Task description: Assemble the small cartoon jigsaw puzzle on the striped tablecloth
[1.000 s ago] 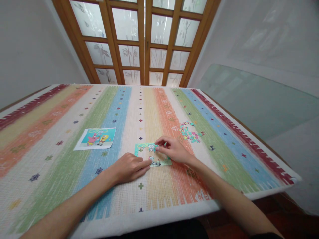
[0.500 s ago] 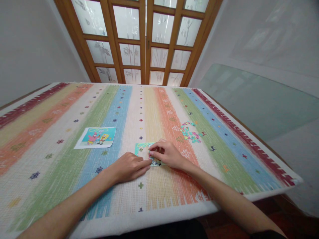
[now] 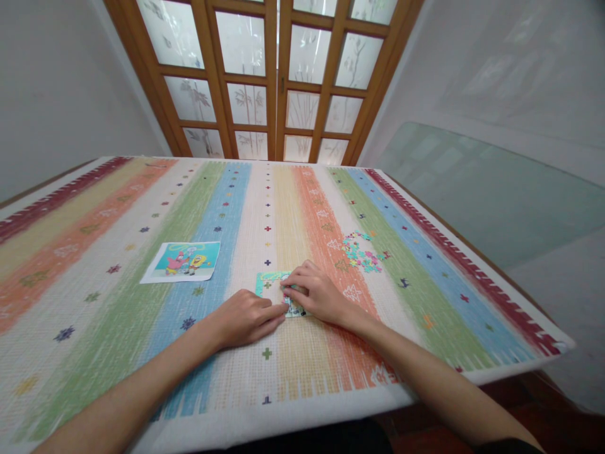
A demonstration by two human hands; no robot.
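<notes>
A partly assembled jigsaw puzzle (image 3: pixel 259 284) lies on the striped tablecloth in front of me, with teal pieces along its left and far sides and bare cloth inside. My left hand (image 3: pixel 249 317) rests at its near side, fingers closed together and index fingertip on the joined pieces. Over the puzzle's right part, my right hand (image 3: pixel 314 291) pinches a small jigsaw piece (image 3: pixel 284 289) between thumb and fingers, low above the puzzle. That hand hides much of the right side. A printed picture (image 3: pixel 186 260) of two cartoon characters lies to the left, beyond my left hand.
Loose jigsaw pieces (image 3: pixel 363 252) lie in a scattered pile to the right, beyond my right hand. The striped tablecloth (image 3: pixel 142 353) covers the table. Beyond its far edge stand wooden doors (image 3: pixel 277 94) with glass panes. A pale glass sheet (image 3: pixel 491 183) leans at the right wall.
My right hand has shifted very slightly over the puzzle, its fingers still pinched on the small piece. My left hand stays almost in place.
</notes>
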